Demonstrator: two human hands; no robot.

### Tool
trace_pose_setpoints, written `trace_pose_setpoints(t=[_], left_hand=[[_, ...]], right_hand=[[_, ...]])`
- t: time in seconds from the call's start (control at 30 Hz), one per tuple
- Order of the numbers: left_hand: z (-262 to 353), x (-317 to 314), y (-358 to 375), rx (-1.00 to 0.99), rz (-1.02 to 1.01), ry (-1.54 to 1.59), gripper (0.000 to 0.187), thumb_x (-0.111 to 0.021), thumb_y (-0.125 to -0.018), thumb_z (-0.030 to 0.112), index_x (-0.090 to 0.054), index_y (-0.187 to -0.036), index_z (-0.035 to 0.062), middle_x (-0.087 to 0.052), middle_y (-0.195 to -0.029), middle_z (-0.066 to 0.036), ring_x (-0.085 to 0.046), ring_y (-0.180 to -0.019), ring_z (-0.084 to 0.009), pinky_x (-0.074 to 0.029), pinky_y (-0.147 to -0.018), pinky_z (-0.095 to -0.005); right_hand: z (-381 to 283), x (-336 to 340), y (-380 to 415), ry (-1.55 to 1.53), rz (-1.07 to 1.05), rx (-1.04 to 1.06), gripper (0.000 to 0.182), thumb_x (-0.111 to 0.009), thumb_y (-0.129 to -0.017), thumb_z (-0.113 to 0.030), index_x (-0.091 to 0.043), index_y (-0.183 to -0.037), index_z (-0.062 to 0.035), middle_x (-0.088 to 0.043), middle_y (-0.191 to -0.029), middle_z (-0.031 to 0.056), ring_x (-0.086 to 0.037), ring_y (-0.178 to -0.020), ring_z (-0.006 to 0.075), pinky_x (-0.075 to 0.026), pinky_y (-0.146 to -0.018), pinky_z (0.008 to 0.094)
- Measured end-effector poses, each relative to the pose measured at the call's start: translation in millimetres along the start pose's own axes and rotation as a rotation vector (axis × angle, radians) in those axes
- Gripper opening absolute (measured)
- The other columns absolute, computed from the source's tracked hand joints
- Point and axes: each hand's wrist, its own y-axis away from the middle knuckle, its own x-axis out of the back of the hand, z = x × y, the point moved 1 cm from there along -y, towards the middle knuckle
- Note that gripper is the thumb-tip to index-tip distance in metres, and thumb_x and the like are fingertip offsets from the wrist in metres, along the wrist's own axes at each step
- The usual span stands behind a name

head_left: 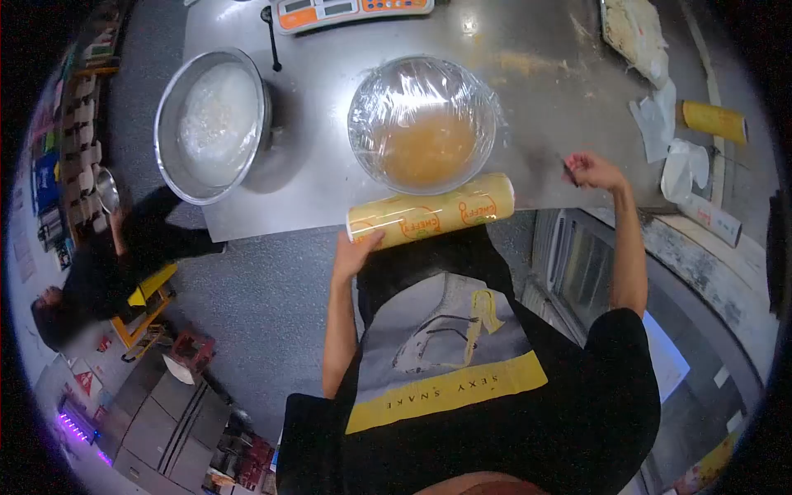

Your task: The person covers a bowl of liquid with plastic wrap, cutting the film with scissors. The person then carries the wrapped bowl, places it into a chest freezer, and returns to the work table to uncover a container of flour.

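A yellow roll of cling film (431, 214) lies along the near edge of the steel table (544, 124). My left hand (355, 252) rests against the roll's left end. Just behind the roll stands a glass bowl (422, 122) of brownish liquid, covered with cling film. My right hand (592, 171) is at the table's right part, fingers pinched on a small dark object (569, 172) that I cannot make out.
A metal bowl of white contents (213, 124) sits at the table's left. A scale (351, 11) stands at the far edge, a tray (634, 33) far right. Another yellow roll (714, 121) and crumpled paper (660, 124) lie right. A person in black (107, 264) crouches on the floor left.
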Motion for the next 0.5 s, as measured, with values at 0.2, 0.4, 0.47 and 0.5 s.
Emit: trace_pose_setpoints(t=[0.2,0.4,0.47,0.5], left_hand=[[23,29,-4,0.108,-0.235,-0.108,0.033,-0.075,-0.077,0.016,-0.064,-0.1,-0.0045,-0.067,-0.09,-0.008,-0.061,-0.079,-0.0124,-0.051,-0.072,-0.0269],[33,37,-24,0.064,-0.37,-0.19,0.035,-0.077,-0.075,0.016,-0.065,-0.101,-0.0038,-0.067,-0.093,-0.008,-0.062,-0.082,-0.0124,-0.051,-0.074,-0.0266],[34,41,-25,0.059,-0.38,-0.188,0.035,-0.077,-0.075,0.016,-0.065,-0.101,-0.0033,-0.067,-0.095,-0.008,-0.061,-0.084,-0.0124,-0.051,-0.075,-0.0268],[35,43,-24,0.067,-0.395,-0.173,0.035,-0.077,-0.075,0.017,-0.065,-0.102,-0.0028,-0.067,-0.096,-0.008,-0.061,-0.085,-0.0121,-0.05,-0.077,-0.027]], right_hand=[[-36,-66,24,0.395,-0.17,0.16,0.054,-0.08,-0.067,-0.036,-0.054,-0.102,-0.0035,-0.058,-0.085,0.0023,-0.053,-0.077,0.0144,-0.044,-0.065,0.0279],[-36,-134,-41,0.506,-0.268,0.375,0.053,-0.081,-0.064,-0.029,-0.054,-0.099,-0.0007,-0.056,-0.086,0.0038,-0.048,-0.074,0.0142,-0.043,-0.065,0.0293],[-36,-155,-56,0.459,-0.333,0.392,0.05,-0.081,-0.064,-0.029,-0.055,-0.097,-0.0006,-0.056,-0.083,0.0042,-0.047,-0.073,0.0136,-0.043,-0.064,0.0289],[-35,-167,-58,0.379,-0.275,0.44,0.044,-0.078,-0.066,-0.028,-0.056,-0.092,-0.0006,-0.056,-0.076,0.0043,-0.047,-0.068,0.0148,-0.041,-0.06,0.0317]])
